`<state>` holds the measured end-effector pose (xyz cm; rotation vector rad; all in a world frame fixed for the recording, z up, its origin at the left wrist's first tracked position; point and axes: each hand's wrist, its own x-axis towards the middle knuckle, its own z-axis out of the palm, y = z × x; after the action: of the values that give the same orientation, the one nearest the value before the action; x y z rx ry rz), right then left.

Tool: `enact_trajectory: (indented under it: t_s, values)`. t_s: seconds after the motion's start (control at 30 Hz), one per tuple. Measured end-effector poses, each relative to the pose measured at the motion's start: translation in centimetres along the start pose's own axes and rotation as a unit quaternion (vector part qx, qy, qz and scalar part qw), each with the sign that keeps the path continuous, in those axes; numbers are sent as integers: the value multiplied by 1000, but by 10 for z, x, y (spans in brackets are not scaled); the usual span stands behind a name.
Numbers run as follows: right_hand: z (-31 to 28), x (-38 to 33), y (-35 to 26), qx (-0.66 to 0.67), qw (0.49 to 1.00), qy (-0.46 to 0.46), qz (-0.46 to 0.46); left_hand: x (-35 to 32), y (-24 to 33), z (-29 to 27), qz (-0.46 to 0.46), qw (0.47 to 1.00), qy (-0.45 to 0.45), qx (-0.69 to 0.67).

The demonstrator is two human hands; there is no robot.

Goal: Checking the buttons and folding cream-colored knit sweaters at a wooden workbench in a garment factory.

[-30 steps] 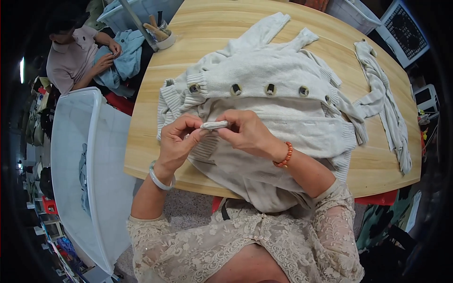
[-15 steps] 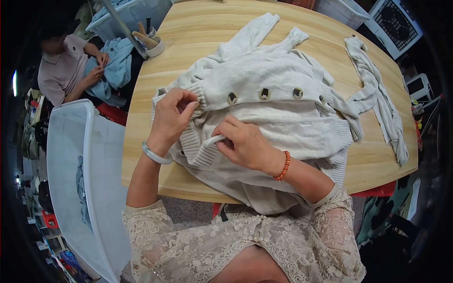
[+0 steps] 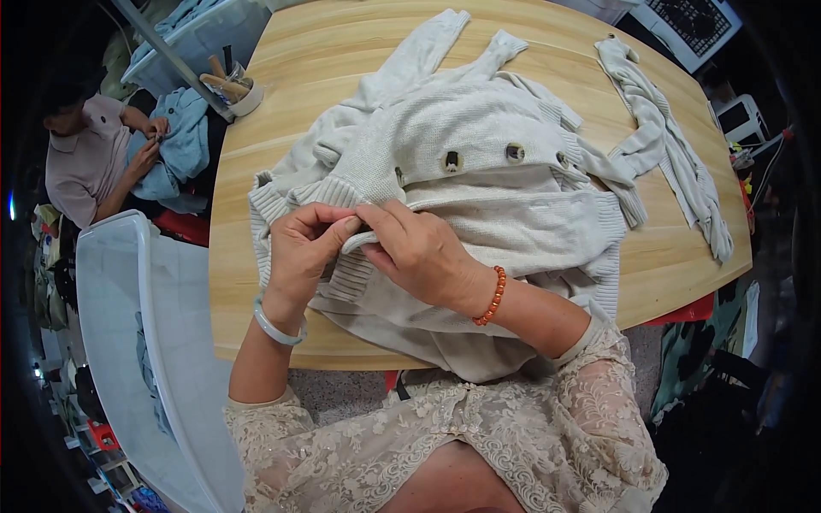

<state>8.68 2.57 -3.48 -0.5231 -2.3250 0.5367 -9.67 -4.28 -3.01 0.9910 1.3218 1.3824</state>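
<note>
Cream knit, ribbed at the hems and cuffs, fills the middle of the table (image 3: 282, 85): it is a cardigan (image 3: 505, 205) spread flat, its lower part hanging over the near edge toward my lap. My left hand (image 3: 306, 248) and right hand (image 3: 419, 252) meet at its front band, fingertips pressed together and pinching a fold of the ribbed edge between them. What sits inside the pinch I cannot tell.

I count three dark round buttons (image 3: 451, 160) showing in a row along the band, and a fourth half hidden to the left. No label shows on the knit.

A second cream knit piece (image 3: 676, 162), long and cable-textured, lies well apart near the table's right edge. The table is pale wood with a rounded corner and straight grain.

On my left wrist is one smooth pale bangle (image 3: 275, 323); on my right, one bracelet (image 3: 491, 296) of small orange beads. My sleeves are beige lace.

Beside the table on my left stands a white plastic bin (image 3: 128, 308), smooth-walled. At the far left corner a white cup (image 3: 244, 98) holds wooden-handled tools. Beyond it another person (image 3: 94, 158) in a pink shirt holds a blue garment (image 3: 184, 141) in both hands.
</note>
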Motion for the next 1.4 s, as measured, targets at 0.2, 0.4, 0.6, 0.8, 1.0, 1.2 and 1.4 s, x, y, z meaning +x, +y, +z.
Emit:
enact_trajectory:
  t_s: [0.2, 0.4, 0.6, 0.8, 1.0, 1.2, 1.4]
  values:
    - [-2, -4, 12, -4, 1000, -26, -8, -4, -1, -1, -45, 997, -57, -38]
    - [-2, -5, 23, 84, 996, -26, 18, -12, 11, 11, 185, 950, -68, 241]
    - [-11, 1, 17, 168, 981, -70, 63, -16, -6, 8, 187, 940, 9, 286]
    - [-7, -3, 19, 188, 976, -64, 92, -12, -15, 7, 138, 966, 31, 215]
    - [-22, 0, 16, 238, 957, -116, 114, -10, -14, -2, 94, 985, -1, 142]
    - [-49, -22, 35, -43, 988, -101, 107, -10, 10, 15, 338, 792, 121, 494]
    - [-50, -24, 22, -10, 1000, -22, 9, 4, 5, 54, 336, 797, -102, 492]
